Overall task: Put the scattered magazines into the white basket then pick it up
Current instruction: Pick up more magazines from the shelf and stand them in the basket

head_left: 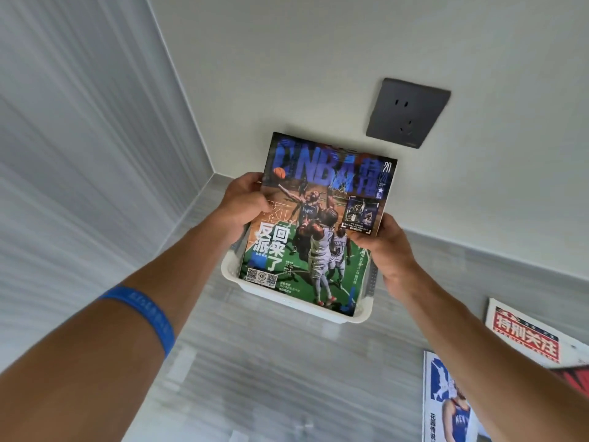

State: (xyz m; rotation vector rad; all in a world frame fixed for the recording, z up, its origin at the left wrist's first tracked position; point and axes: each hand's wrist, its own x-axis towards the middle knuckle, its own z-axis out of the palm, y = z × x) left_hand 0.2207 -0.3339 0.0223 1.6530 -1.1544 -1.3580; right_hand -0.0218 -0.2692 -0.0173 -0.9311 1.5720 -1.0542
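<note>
One NBA magazine (pixel 315 224) is gripped at both side edges by left hand (pixel 245 202) and right hand (pixel 387 250), fingers curled, above the white basket (pixel 318 309) near the floor's corner; lowering in is judged next.

We see a basketball magazine (pixel 318 224) with a bright cover, held face up over the white basket (pixel 296 303). The basket sits on the gray floor near the wall corner. Two more magazines lie flat on the floor at right — one with red letters (pixel 526 339), one blue and white (pixel 446 400).
</note>
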